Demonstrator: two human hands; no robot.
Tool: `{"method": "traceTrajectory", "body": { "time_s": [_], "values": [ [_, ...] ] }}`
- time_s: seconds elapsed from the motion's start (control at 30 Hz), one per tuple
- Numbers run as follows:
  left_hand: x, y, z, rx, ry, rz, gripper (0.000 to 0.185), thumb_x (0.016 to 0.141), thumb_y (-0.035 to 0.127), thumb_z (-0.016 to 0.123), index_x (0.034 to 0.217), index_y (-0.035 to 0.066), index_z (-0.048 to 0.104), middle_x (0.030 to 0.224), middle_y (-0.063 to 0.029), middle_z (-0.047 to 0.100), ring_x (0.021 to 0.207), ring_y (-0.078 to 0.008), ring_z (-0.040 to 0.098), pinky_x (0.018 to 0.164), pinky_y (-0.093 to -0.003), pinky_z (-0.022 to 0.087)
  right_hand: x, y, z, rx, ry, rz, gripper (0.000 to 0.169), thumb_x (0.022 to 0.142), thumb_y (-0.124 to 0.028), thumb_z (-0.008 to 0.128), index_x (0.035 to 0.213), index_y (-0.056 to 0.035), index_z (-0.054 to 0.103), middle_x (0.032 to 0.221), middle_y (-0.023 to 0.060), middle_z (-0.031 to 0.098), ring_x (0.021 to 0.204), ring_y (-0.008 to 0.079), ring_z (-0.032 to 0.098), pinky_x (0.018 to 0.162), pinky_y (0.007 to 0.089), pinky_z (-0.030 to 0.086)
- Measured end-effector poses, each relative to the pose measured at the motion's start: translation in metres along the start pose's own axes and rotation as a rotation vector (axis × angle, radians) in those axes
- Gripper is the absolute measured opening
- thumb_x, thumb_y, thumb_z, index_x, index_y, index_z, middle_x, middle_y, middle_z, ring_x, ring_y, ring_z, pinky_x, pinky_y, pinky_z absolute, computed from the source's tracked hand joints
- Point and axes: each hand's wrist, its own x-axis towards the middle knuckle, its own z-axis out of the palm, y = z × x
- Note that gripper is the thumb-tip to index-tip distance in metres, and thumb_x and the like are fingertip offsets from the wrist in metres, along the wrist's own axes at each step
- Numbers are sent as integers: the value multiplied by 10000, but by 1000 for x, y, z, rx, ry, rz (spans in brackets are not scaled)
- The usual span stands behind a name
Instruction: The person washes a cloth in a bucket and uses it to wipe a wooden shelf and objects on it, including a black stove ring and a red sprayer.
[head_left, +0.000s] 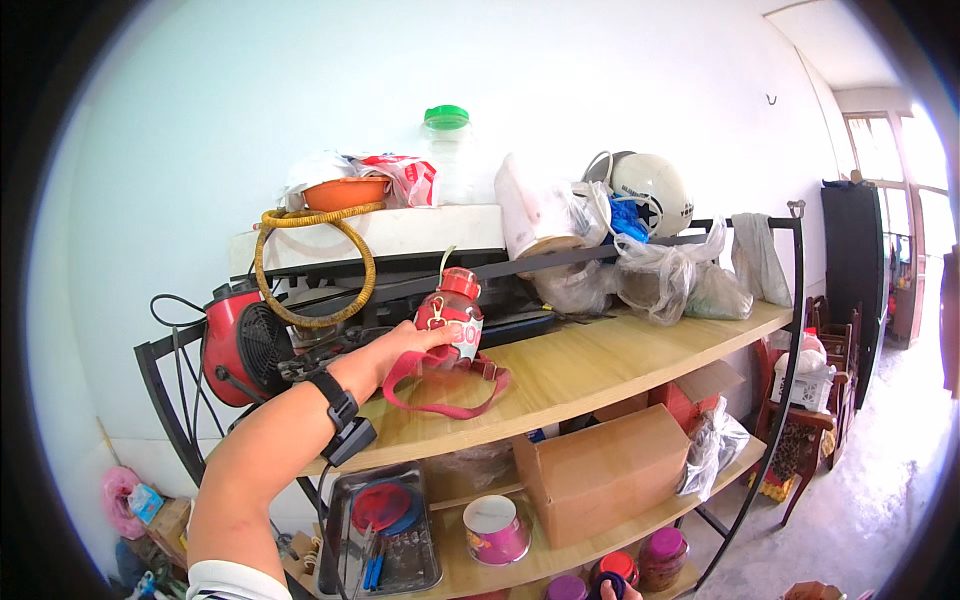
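Note:
My left hand (416, 345) reaches over the upper wooden board of a metal-framed shelf rack and grips a red water bottle (466, 309). The bottle stands upright, with a lidded top, a pale loop and a gold clasp. Its pinkish-red carrying strap (457, 411) droops in a loop over the board. Whether the bottle's base touches the board cannot be made out. At the bottom edge, only a bit of my right hand (628, 592) shows, closed around a dark purple, soft-looking item (609, 581), in front of a red-lidded jar (619, 564).
A red fan heater (244, 345) sits left of my hand. Behind hangs a yellow-wrapped ring (371, 277); plastic bags (656, 277) and a white helmet (652, 191) lie right. Below are a metal tray (427, 555), a paper tub (496, 536) and a cardboard box (604, 472).

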Motion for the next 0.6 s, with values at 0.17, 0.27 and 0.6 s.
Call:
{"method": "traceTrajectory", "body": {
  "time_s": [0.17, 0.27, 0.6],
  "values": [
    [-22, 20, 4, 259, 83, -221, 436, 904, 455, 654, 1189, 125, 638, 1021, -39, 671, 902, -146, 623, 766, -337, 512, -13, 33, 1, 45, -59, 157, 252, 956, -186, 611, 1052, 43, 652, 839, 39, 655, 767, 107, 555, 697, 272, 485],
    [-36, 20, -3, 630, 81, -259, 518, 905, 574, 575, 1243, 184, 617, 1098, -44, 666, 1002, -197, 613, 837, -426, 498, -22, 44, 2, 29, -13, 120, 238, 954, -186, 614, 1030, 37, 653, 808, 29, 646, 743, 94, 544, 664, 268, 479],
    [1, -9, -7, 901, 169, -147, 630, 914, 579, 458, 1135, 17, 638, 896, -183, 694, 762, -329, 703, 568, -424, 583, -27, 45, 9, -57, -133, 99, 250, 943, -200, 630, 982, 46, 650, 759, 32, 626, 712, 99, 533, 631, 290, 474]
  ]
}}
